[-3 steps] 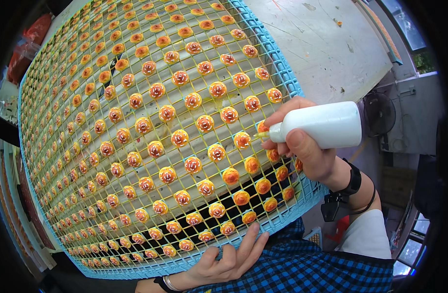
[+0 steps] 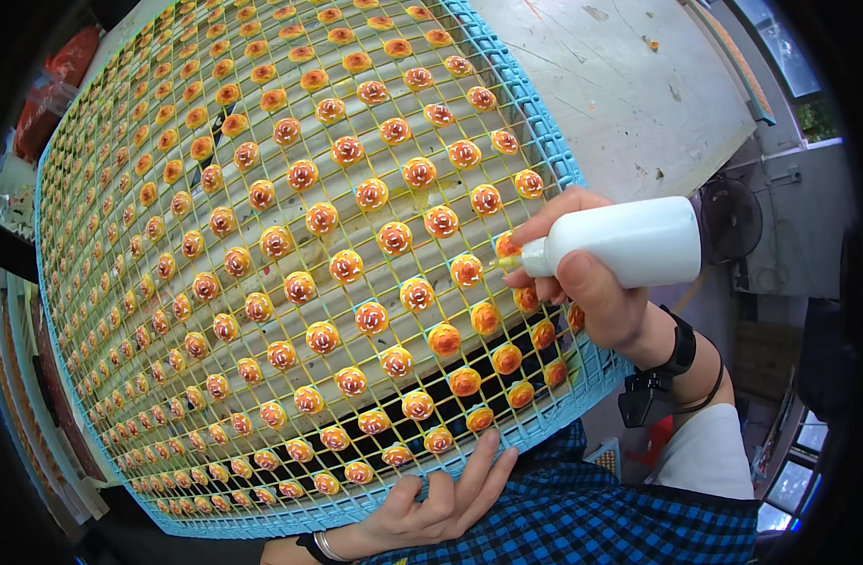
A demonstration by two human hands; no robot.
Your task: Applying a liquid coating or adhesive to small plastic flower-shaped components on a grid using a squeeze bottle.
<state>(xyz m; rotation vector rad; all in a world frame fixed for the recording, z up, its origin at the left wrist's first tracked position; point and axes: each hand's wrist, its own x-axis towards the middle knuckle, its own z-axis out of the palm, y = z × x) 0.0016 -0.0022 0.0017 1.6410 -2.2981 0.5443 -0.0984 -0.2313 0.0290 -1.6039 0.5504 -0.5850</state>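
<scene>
1. Head view shows a white squeeze bottle [image 2: 629, 243] lying nearly level, its long axis running left to right, with the narrow nozzle pointing left at a small orange rosette [image 2: 507, 247] near the right edge of a grid tray [image 2: 554, 155].
2. The bottle sits over the tray's right side, just above the rows of rosettes, its nozzle tip at or almost touching that piece; I cannot tell which.
3. The tray is a large light-blue plastic frame with a yellow-green wire mesh, each crossing carrying 1 round orange-and-yellow piece; many toward the middle and upper right bear white dots, while those in the near right rows look plain orange.
4. Under the mesh lies a pale ribbed sheet, dark along the near edge.
5. Beyond the tray is a worn grey tabletop [image 2: 629, 85] with scuffs; at right a fan [image 2: 733, 221] stands by a pale wall, with windows near the picture's rim.
6. The right hand [image 2: 591, 282] is wrapped closed around the bottle's neck end, thumb across the front, fingers behind; a black strap circles the wrist.
7. The left hand [image 2: 441, 504] holds nothing: it lies flat and spread, fingertips resting on the tray's near blue rim, above a blue checked garment.
</scene>
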